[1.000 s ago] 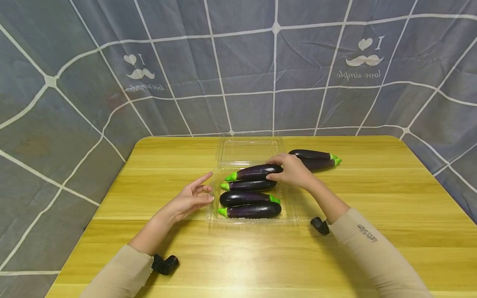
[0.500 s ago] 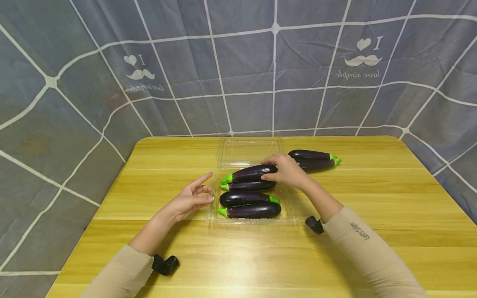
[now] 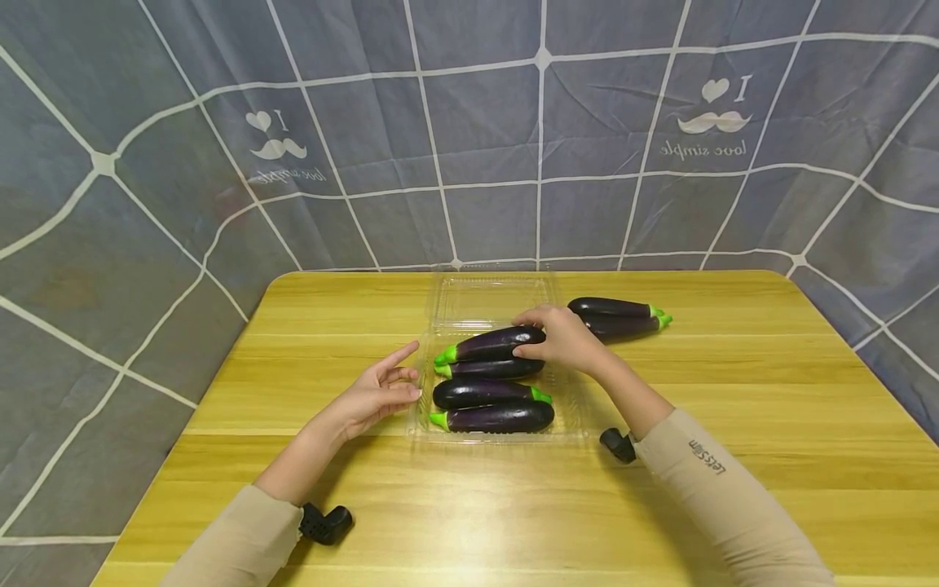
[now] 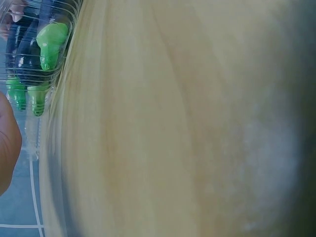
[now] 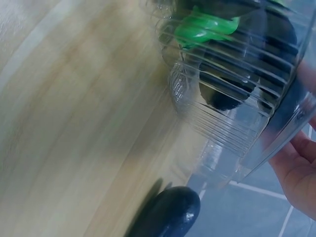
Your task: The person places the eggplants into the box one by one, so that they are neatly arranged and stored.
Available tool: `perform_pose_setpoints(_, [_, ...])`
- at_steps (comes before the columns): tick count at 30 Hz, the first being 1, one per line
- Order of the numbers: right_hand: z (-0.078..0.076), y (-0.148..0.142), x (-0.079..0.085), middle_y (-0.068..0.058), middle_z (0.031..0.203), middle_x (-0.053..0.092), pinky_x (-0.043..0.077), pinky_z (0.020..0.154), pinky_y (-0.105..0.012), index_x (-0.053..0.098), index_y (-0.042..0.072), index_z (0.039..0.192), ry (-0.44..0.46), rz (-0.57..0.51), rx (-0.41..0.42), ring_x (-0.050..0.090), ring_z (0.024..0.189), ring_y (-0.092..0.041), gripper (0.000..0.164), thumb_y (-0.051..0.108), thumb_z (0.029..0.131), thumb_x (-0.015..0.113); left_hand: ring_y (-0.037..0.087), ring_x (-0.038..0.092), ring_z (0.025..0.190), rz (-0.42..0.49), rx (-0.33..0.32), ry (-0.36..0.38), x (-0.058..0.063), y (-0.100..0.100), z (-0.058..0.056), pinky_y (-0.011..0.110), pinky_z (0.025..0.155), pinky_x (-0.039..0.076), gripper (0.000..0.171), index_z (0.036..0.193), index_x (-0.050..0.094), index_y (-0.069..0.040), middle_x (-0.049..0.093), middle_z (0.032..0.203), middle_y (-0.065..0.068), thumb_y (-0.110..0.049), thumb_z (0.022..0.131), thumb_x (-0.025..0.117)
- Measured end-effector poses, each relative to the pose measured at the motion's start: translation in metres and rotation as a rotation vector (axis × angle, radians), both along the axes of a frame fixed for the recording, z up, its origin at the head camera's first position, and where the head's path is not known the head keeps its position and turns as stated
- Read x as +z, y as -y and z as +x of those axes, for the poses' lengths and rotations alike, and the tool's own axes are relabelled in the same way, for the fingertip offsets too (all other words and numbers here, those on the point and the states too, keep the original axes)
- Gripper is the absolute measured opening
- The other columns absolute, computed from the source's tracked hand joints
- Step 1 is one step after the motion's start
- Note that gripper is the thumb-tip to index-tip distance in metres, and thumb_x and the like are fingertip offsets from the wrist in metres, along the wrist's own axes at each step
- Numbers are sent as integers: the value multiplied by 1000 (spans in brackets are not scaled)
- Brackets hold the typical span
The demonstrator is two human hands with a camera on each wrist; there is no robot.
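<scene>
In the head view, my right hand (image 3: 563, 336) holds the rounded end of an eggplant (image 3: 490, 345), thumb on its near side and fingers over the far side. This eggplant lies at the back of a clear plastic clamshell box (image 3: 570, 408), its green stem pointing left. Close in front are a second eggplant (image 3: 495, 369), a third (image 3: 480, 393) with its stem to the right, and a front one (image 3: 506, 417). My left hand (image 3: 374, 397) is at the box's left rim, fingers loosely spread, holding nothing. Green stems (image 4: 50, 44) show through the box wall in the left wrist view.
The box's lid (image 3: 495, 297) stands folded back behind it. Two more eggplants (image 3: 612, 307) lie side by side at the right rear, stems to the right. The wooden table (image 3: 469, 505) ends at a grey curtain (image 3: 484, 220) with white lines.
My right hand has moved slightly left with the held eggplant, whose stem now sits nearly level with the stem beside it. For the last half second it has barely moved. My left hand has stayed put.
</scene>
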State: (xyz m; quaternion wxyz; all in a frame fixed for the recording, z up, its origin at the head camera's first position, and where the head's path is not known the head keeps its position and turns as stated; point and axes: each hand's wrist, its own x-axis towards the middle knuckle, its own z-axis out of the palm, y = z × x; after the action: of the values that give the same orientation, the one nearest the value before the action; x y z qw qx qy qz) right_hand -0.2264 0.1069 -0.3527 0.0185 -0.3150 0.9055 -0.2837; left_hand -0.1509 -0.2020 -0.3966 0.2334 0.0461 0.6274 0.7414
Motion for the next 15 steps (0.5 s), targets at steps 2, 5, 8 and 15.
perform_pose_setpoints(2, [0,-1,0,-13,112,63,48,80,-42,64,1,115,3,-3,-3,57,95,-28,43,21,78,76,9,56,81,-3,1,0,0,0,0,20,76,50,81,151,15,-14,46,104,3,9,86,57])
perform_pose_setpoints(5, [1,-2,0,-13,112,63,48,81,-42,64,1,116,12,-15,-7,57,95,-28,44,20,78,76,8,56,80,-8,3,-2,0,0,0,20,75,50,80,151,16,-14,46,104,3,8,86,57])
perform_pose_setpoints(8, [1,-3,-1,-13,112,63,48,81,-42,63,0,117,13,-25,-2,57,95,-28,45,20,78,76,8,56,80,-10,3,-5,0,0,0,20,74,50,80,151,15,-14,46,104,3,8,86,57])
perform_pose_setpoints(15, [2,-8,3,-13,114,62,49,80,-42,62,-1,118,31,-50,7,57,97,-28,46,19,78,76,8,56,80,7,2,0,0,0,0,20,74,50,81,151,14,-13,46,104,4,9,86,57])
